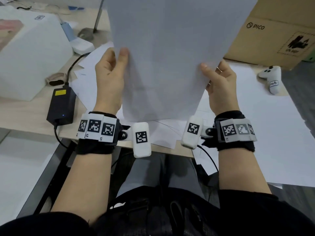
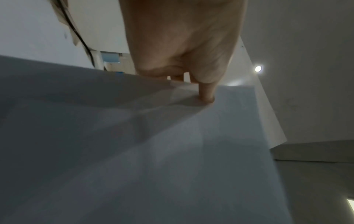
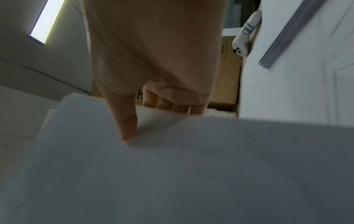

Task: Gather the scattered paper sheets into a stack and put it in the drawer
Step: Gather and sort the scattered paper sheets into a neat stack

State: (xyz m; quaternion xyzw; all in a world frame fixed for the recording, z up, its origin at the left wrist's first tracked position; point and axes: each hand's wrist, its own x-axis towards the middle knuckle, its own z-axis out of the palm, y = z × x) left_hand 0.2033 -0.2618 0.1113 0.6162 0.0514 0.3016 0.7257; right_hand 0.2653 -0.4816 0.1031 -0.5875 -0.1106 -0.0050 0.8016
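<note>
A stack of white paper sheets (image 1: pixel 167 53) stands upright over the desk, lifted toward the head camera. My left hand (image 1: pixel 110 74) pinches its left edge, thumb on the near face and fingers behind. My right hand (image 1: pixel 219 82) pinches the right edge the same way. In the left wrist view the thumb (image 2: pixel 205 94) presses on the stack (image 2: pixel 153 151). In the right wrist view the thumb (image 3: pixel 126 125) lies on the stack (image 3: pixel 191 166), whose upper sheet edges sit slightly staggered. More loose sheets (image 1: pixel 163 132) lie on the desk beneath. No drawer shows in any view.
A black power brick (image 1: pixel 61 104) with its cable lies left of my left hand, beside a white box (image 1: pixel 29 53). At the back right stands a cardboard PICO box (image 1: pixel 272 31), with a white controller (image 1: pixel 271 77) in front. A large white sheet (image 1: pixel 265 133) covers the right of the desk.
</note>
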